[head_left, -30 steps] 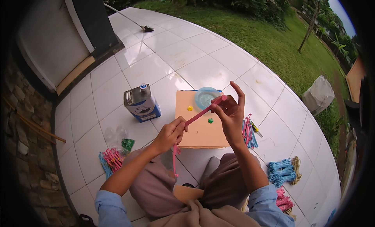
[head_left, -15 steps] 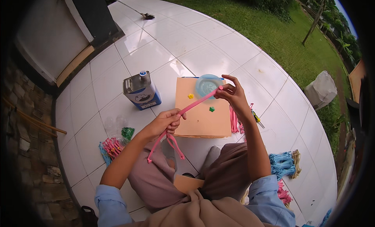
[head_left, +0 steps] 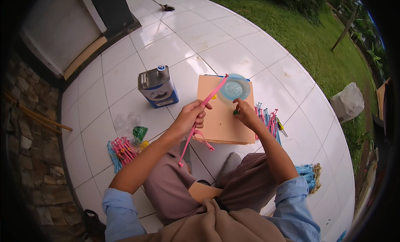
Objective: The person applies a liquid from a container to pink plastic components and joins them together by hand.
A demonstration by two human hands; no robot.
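My left hand [head_left: 189, 117] grips a pink plastic stick with loop-shaped ends [head_left: 204, 117], held slanted, its top end reaching toward a round pale blue lid [head_left: 234, 88]. My right hand [head_left: 246, 112] rests on a tan cardboard sheet [head_left: 223, 127], fingertips pinched on a small green piece [head_left: 236, 112]. A small yellow piece [head_left: 214, 97] lies on the cardboard near the stick. I sit on the white tiled floor with my legs folded under the sheet.
A blue-and-silver metal can [head_left: 158, 87] stands left of the cardboard. Bundles of pink and blue plastic pieces lie at my left [head_left: 121, 149] and right [head_left: 268, 121], more blue ones by my right elbow [head_left: 307, 175]. Grass and a white sack [head_left: 346, 101] lie beyond the tiles.
My right hand let go of the pink stick's top end and came down onto the cardboard at the green piece. The left hand keeps the stick, now more upright.
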